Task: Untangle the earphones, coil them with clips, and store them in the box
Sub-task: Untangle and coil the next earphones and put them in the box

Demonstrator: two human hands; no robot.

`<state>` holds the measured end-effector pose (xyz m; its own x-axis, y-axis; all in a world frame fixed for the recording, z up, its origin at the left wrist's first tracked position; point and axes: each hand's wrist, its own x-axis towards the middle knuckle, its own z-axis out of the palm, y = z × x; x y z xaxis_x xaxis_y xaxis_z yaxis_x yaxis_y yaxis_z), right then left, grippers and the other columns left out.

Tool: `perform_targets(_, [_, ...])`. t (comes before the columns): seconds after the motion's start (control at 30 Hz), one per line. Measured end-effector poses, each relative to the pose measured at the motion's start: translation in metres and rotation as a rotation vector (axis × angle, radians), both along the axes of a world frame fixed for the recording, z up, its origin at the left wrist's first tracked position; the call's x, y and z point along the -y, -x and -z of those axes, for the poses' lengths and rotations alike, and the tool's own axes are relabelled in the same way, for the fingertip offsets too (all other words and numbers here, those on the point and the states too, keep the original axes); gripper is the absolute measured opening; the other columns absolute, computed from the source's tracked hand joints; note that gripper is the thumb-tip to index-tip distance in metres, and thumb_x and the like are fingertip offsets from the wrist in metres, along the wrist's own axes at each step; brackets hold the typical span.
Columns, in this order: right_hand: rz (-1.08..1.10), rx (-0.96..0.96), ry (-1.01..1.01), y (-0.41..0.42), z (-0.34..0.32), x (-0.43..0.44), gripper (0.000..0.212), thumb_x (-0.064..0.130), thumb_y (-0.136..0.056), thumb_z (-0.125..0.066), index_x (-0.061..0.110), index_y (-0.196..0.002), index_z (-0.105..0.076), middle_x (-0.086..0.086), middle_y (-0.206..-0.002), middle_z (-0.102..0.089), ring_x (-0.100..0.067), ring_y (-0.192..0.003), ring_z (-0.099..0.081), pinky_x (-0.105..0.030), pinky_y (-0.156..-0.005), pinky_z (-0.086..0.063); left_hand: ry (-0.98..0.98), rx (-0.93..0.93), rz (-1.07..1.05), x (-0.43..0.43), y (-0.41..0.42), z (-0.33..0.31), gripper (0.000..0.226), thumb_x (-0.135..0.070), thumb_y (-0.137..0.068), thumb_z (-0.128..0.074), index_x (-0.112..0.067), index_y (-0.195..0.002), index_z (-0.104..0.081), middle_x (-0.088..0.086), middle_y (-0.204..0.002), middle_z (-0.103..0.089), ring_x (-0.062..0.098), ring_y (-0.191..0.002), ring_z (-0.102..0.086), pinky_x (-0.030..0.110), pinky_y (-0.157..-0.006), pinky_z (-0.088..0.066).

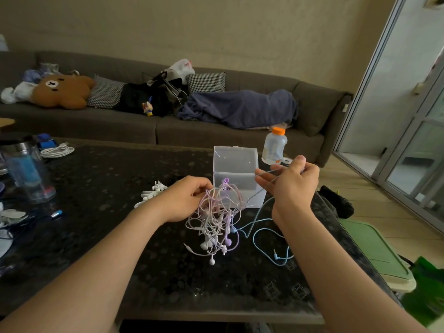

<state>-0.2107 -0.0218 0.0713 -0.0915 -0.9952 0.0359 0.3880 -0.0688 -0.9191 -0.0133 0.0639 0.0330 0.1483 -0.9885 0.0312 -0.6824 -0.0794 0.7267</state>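
At the centre of the frame the left hand [185, 198] pinched the top of a knot of pink, white and purple earphones [216, 224], its fingers curled round the strands. The bundle hung with its buds and plugs just above or touching the dark table [108, 236]; which of the two could not be told. Right of centre, the right hand [292, 186] held a blue cord [262, 227] pinched under the thumb and laid across its spread fingers. The rest of that cord ran down to the edge of the knot and looped over the table to its plug [275, 255], lower right of centre. The step looked to be freeing the blue set first, early in the task. It would go best by holding the knot loosely, following the blue cord to where it entered, and feeding its free end back through the loops rather than pulling, since a tug would likely tighten the thin strands. The clear box [237, 164] stood open just behind the hands, and the white clips [151, 192] lay left of the left hand, untouched.
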Motion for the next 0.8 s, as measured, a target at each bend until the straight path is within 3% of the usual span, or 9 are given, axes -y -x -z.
perform_targets(0.1, [-0.009, -0.164, 0.049, 0.001, 0.004, 0.003, 0.021, 0.037, -0.113, -0.043, 0.018, -0.111, -0.052, -0.009, -0.083, -0.07, -0.016, -0.053, -0.064, -0.027, -0.048, -0.053, 0.075, 0.051, -0.055, 0.002, 0.001, -0.003, 0.015, -0.024, -0.105, -0.064, -0.037, -0.103, -0.07, -0.007, -0.097, -0.075, 0.01, -0.089, -0.073, 0.036, -0.086, -0.063])
perform_targets(0.17, [-0.035, -0.333, 0.103, 0.0, 0.01, 0.007, 0.019, 0.035, -0.108, -0.055, 0.017, -0.102, -0.057, -0.008, -0.084, -0.067, -0.016, -0.065, -0.061, -0.029, -0.056, -0.05, 0.058, 0.087, -0.071, 0.003, 0.001, -0.004, 0.017, -0.022, -0.103, -0.067, -0.038, -0.107, -0.068, -0.009, -0.104, -0.071, 0.011, -0.093, -0.07, 0.033, -0.085, -0.062])
perform_targets(0.23, [-0.112, -0.566, 0.172, 0.002, 0.012, 0.01, 0.015, 0.028, -0.101, -0.065, 0.018, -0.108, -0.057, -0.006, -0.099, -0.067, -0.018, -0.079, -0.065, -0.03, -0.064, -0.055, 0.005, 0.116, -0.069, 0.003, 0.0, -0.002, 0.027, -0.016, -0.099, -0.072, -0.039, -0.112, -0.065, -0.012, -0.118, -0.061, 0.01, -0.104, -0.066, 0.032, -0.092, -0.06])
perform_targets(0.37, [-0.389, -1.092, 0.36, 0.007, 0.016, 0.012, 0.052, 0.021, -0.091, -0.075, 0.025, -0.125, -0.036, -0.001, -0.115, -0.063, -0.02, -0.097, -0.072, -0.033, -0.076, -0.066, 0.006, 0.148, -0.095, 0.001, -0.001, -0.005, 0.047, -0.009, -0.089, -0.08, -0.042, -0.114, -0.059, -0.017, -0.122, -0.046, 0.006, -0.111, -0.057, 0.024, -0.093, -0.051])
perform_targets(0.43, [-0.468, -1.324, 0.415, 0.008, 0.018, 0.015, 0.051, 0.028, -0.09, -0.073, 0.03, -0.126, -0.037, 0.001, -0.111, -0.068, -0.018, -0.09, -0.074, -0.039, -0.079, -0.066, 0.081, 0.173, -0.156, 0.002, -0.001, -0.006, 0.047, -0.008, -0.087, -0.082, -0.037, -0.116, -0.058, -0.015, -0.123, -0.049, 0.007, -0.111, -0.056, 0.024, -0.093, -0.05])
perform_targets(0.5, [-0.531, -1.371, 0.448, 0.009, 0.018, 0.019, 0.03, 0.035, -0.09, -0.07, 0.035, -0.117, -0.056, 0.006, -0.103, -0.073, -0.013, -0.086, -0.074, -0.042, -0.081, -0.066, 0.159, 0.211, -0.228, 0.002, -0.002, -0.005, 0.043, -0.011, -0.088, -0.082, -0.031, -0.116, -0.056, -0.009, -0.123, -0.051, 0.008, -0.11, -0.057, 0.021, -0.089, -0.049])
perform_targets(0.57, [-0.561, -1.301, 0.487, 0.011, 0.017, 0.02, 0.007, 0.039, -0.091, -0.073, 0.037, -0.097, -0.074, 0.013, -0.097, -0.075, -0.009, -0.089, -0.072, -0.039, -0.083, -0.064, 0.185, 0.271, -0.267, 0.001, -0.005, -0.001, 0.04, -0.017, -0.088, -0.084, -0.028, -0.114, -0.055, -0.007, -0.122, -0.049, 0.01, -0.108, -0.056, 0.02, -0.086, -0.047])
perform_targets(0.67, [-0.584, -1.218, 0.545, 0.012, 0.016, 0.02, 0.006, 0.034, -0.094, -0.075, 0.034, -0.092, -0.08, 0.017, -0.096, -0.075, -0.006, -0.089, -0.07, -0.032, -0.084, -0.062, 0.129, 0.339, -0.273, -0.001, -0.01, 0.003, 0.024, -0.024, -0.091, -0.082, -0.026, -0.103, -0.06, -0.006, -0.112, -0.06, 0.01, -0.098, -0.061, 0.028, -0.084, -0.055])
perform_targets(0.8, [-0.62, -1.293, 0.595, 0.006, 0.025, 0.021, 0.009, 0.032, -0.1, -0.072, 0.028, -0.1, -0.08, 0.014, -0.095, -0.075, -0.008, -0.084, -0.071, -0.033, -0.088, -0.063, 0.053, 0.408, -0.246, -0.001, -0.01, 0.005, 0.009, -0.039, -0.098, -0.072, -0.032, -0.093, -0.071, -0.01, -0.093, -0.07, 0.007, -0.085, -0.066, 0.036, -0.079, -0.062])
